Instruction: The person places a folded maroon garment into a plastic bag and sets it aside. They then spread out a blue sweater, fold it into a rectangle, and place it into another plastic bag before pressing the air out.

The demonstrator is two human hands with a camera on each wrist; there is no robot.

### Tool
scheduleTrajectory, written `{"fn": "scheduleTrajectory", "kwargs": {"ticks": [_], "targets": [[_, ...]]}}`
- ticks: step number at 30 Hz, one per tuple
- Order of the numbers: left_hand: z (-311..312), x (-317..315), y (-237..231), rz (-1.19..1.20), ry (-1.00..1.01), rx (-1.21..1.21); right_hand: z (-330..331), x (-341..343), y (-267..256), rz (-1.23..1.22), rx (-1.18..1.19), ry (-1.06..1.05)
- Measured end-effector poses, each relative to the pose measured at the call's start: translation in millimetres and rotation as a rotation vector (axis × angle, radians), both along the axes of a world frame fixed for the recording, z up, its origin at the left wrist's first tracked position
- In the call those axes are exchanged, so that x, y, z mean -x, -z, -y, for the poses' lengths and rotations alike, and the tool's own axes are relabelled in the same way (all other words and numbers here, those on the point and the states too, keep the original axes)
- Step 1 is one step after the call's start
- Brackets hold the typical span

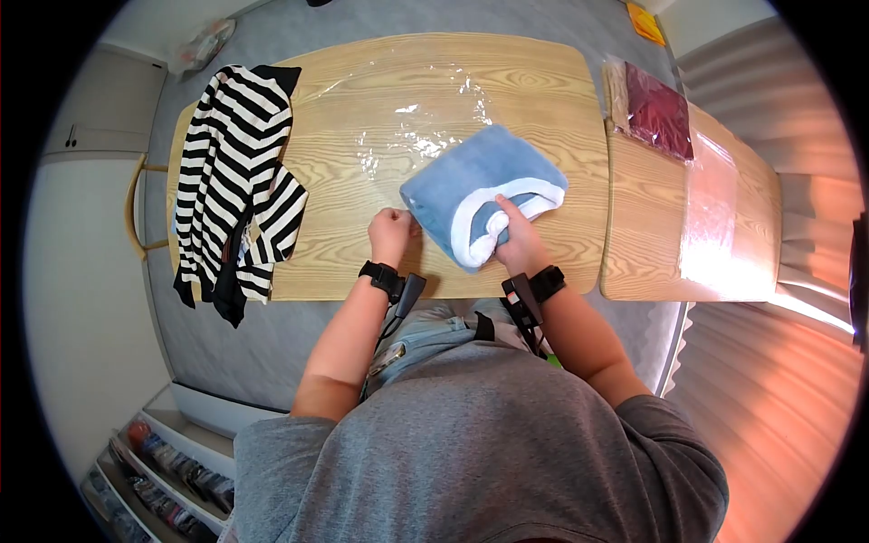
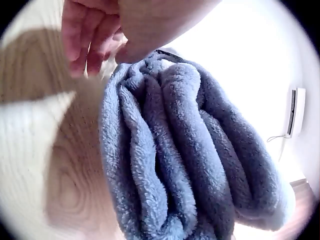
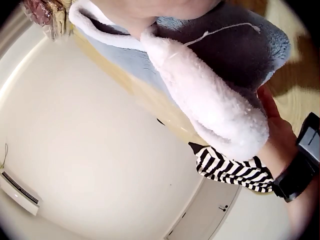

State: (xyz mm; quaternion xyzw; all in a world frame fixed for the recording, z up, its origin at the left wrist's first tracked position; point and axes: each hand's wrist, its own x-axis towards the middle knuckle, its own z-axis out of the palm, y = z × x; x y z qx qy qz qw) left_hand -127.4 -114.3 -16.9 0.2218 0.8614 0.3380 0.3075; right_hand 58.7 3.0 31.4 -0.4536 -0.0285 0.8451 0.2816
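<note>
Wood-grain table (image 1: 543,90), grey floor (image 1: 272,353). From my station I see the folded blue fleece (image 1: 489,167) toward the table's near side. Right hand (image 1: 519,242) grips its white trim (image 1: 463,217), thumb on top, presumably keeping the folds together. Left hand (image 1: 391,237) sits alongside, fingers loosely curled, apparently empty. Both forearms angle inward.

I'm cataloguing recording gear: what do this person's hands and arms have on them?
The left hand and right hand are ungloved. Each has a black wrist strap with a dark, boxy camera and thin black cable; the right camera bears a small pale mark. The T-shirt sleeves are short and grey.
</note>
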Motion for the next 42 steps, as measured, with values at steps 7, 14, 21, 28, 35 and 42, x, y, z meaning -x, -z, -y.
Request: {"fn": "scheduleTrajectory", "kwargs": {"ticks": [7, 14, 21, 28, 35, 42], "targets": [[0.4, -3.9, -12.4, -0.448, 0.310, -0.016, 5.2, 7.8, -14.0, -0.049, 0.108, -0.022], [0.7, -4.6, -36.9, 0.151, 0.163, 0.006, 9.4, 7.2, 9.1, -0.068, 0.049, 0.003], [22.0, -6.9, -1.6, -0.310, 0.481, 0.115, 20.3, 12.1, 59.8, -0.093, -0.094, 0.035], [2.2, 6.1, -104.0, -0.128, 0.564, 0.355, 20.8, 13.6, 55.7, 0.029, -0.233, 0.018], [-91.2, -14.0, -116.5, -0.680, 0.599, -0.409, 26.3, 26.4, 38.3, 0.412, -0.632, -0.055], [-109.9, -20.3, -104.9, -0.656, 0.583, -0.224, 29.7, 29.7, 39.8, 0.645, -0.746, -0.145]]}}
